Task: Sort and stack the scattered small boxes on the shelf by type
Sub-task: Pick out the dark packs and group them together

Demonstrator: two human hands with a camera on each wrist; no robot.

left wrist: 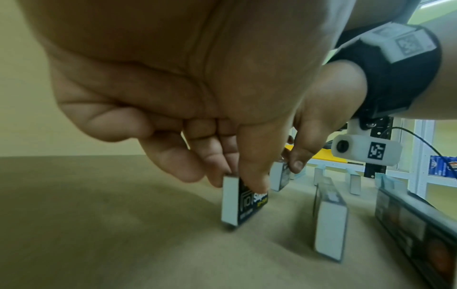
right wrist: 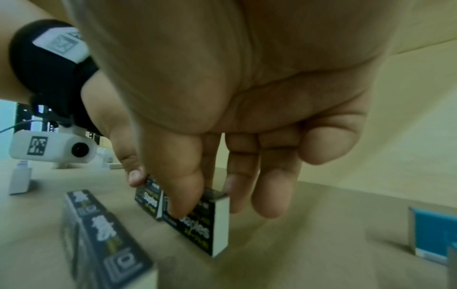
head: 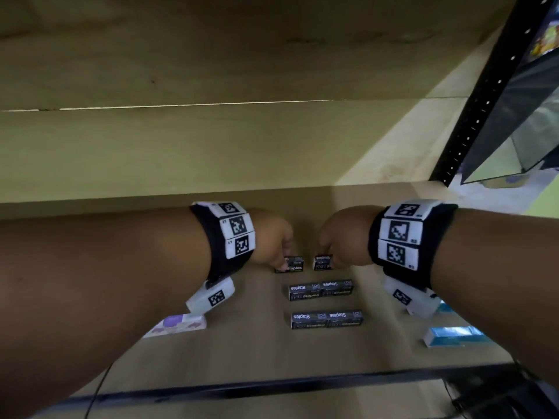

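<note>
Near the back of the wooden shelf [head: 248, 352], each hand pinches a black staples box. My left hand [head: 272, 243] holds the left staples box [head: 291, 265] between thumb and fingers; that box [left wrist: 243, 203] stands on its edge on the shelf board. My right hand [head: 338, 240] grips the right staples box [head: 322, 263], seen close up [right wrist: 197, 221] with the thumb on its front face. The two boxes sit a small gap apart. In front of them lie two rows of paired staples boxes [head: 321, 289] [head: 326, 319].
A white and purple box [head: 178, 325] lies at the left front under my left forearm. Blue boxes [head: 453, 336] sit at the right front. The shelf's black front rail [head: 272, 385] runs below, and a black perforated upright [head: 484, 104] stands at the right.
</note>
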